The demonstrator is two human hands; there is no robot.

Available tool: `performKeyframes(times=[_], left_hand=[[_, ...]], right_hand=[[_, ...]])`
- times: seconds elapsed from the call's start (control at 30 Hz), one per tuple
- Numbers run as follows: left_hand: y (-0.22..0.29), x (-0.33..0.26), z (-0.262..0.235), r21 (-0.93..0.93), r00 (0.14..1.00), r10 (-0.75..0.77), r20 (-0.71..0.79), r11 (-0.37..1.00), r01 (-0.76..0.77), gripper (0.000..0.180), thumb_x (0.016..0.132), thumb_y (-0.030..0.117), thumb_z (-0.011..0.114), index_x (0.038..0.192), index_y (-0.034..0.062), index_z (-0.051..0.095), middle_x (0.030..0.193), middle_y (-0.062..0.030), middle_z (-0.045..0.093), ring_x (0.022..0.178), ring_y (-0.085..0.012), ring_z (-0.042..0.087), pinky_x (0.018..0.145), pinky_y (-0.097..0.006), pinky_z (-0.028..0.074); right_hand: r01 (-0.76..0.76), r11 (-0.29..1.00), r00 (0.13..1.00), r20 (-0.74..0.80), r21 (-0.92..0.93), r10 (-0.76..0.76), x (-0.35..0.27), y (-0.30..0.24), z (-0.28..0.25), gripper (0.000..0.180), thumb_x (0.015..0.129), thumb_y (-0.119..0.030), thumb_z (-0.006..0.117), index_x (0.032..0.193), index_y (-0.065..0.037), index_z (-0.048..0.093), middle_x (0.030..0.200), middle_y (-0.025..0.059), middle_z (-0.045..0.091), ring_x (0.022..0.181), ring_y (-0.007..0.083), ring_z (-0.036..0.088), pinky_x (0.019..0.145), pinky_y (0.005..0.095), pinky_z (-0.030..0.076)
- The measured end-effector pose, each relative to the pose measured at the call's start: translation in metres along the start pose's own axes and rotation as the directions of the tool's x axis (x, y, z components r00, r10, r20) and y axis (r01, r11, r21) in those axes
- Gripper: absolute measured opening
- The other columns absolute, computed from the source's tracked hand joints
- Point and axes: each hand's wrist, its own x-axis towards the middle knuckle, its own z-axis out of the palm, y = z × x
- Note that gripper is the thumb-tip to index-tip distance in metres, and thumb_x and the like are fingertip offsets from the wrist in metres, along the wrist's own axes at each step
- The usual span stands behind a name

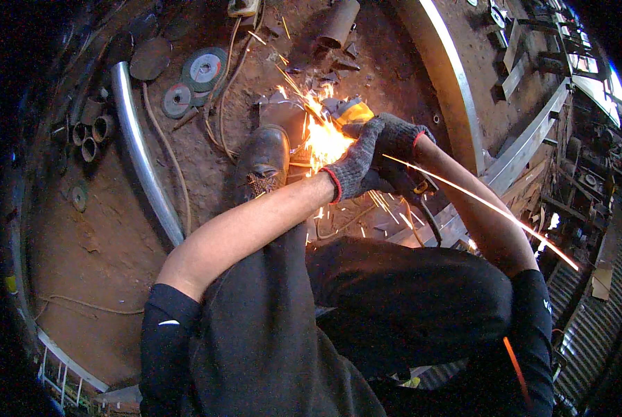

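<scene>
Both my hands wear dark grey knit gloves with red cuffs. My left hand (355,165) and my right hand (400,135) are closed together around an angle grinder (356,114), yellow and black. Bright sparks (325,142) burst beside its head and hide the disc and the spot it touches. Streaks fly up toward the far side and down past my right forearm. A flat metal plate (281,113) lies on the ground by the sparks. My brown leather boot (264,154) is planted close to the left of them, partly resting on or against the plate.
Two grinding discs (205,68) lie far left beside a brown cable (224,111). A shiny curved-looking tube (138,146) and several pipe pieces (88,149) are further left. A short rusty pipe (339,24) lies ahead. Long metal bars (457,90) and scrap crowd the right.
</scene>
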Motion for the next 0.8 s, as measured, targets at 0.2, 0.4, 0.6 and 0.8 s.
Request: performKeyframes(times=[0.2,0.4,0.6,0.8], left_hand=[[0.004,0.001,0.001,-0.311,0.922,-0.385,-0.037,0.882,0.355,0.07,0.095,0.071,0.046,0.137,0.0167,0.053,0.134,-0.0106,0.061,0.112,-0.0345,0.066,0.081,-0.059,0.059],[0.009,0.007,-0.013,-0.375,0.923,-0.381,-0.055,0.865,0.335,0.066,0.096,0.071,0.046,0.134,0.0179,0.055,0.135,-0.0111,0.058,0.111,-0.0348,0.066,0.076,-0.061,0.06],[0.01,0.007,-0.013,-0.35,0.937,-0.347,0.022,0.876,0.333,0.084,0.088,0.083,0.042,0.139,0.0182,0.057,0.14,-0.0064,0.061,0.126,-0.0342,0.059,0.1,-0.066,0.048],[0.015,0.009,-0.011,-0.345,0.918,-0.395,-0.011,0.864,0.368,0.077,0.09,0.08,0.044,0.137,0.0202,0.059,0.137,-0.0061,0.063,0.124,-0.034,0.06,0.099,-0.066,0.048]], right_hand=[[0.114,0.848,0.992,-0.113,0.518,-0.064,-0.001,-0.009,-0.008,0.033,0.082,-0.018,0.078,0.11,-0.002,0.074,0.103,0.008,0.078,0.089,0.0168,0.07,0.084,0.0335,0.054],[0.024,0.999,0.999,0.023,0.04,-0.025,0.034,-0.001,-0.017,0.036,0.076,-0.016,0.079,0.11,-0.007,0.074,0.099,0.0034,0.078,0.085,0.0131,0.067,0.081,0.035,0.056],[-0.063,0.926,0.998,0.046,0.371,0.05,0.029,0.002,-0.021,0.026,0.084,-0.015,0.076,0.107,-0.003,0.075,0.101,0.0059,0.076,0.086,0.0152,0.066,0.083,0.0329,0.055],[-0.144,0.962,0.988,0.083,0.23,0.128,0.026,-0.008,-0.024,0.025,0.087,-0.019,0.077,0.106,-0.004,0.075,0.107,0.0071,0.074,0.091,0.0137,0.066,0.084,0.0303,0.055]])
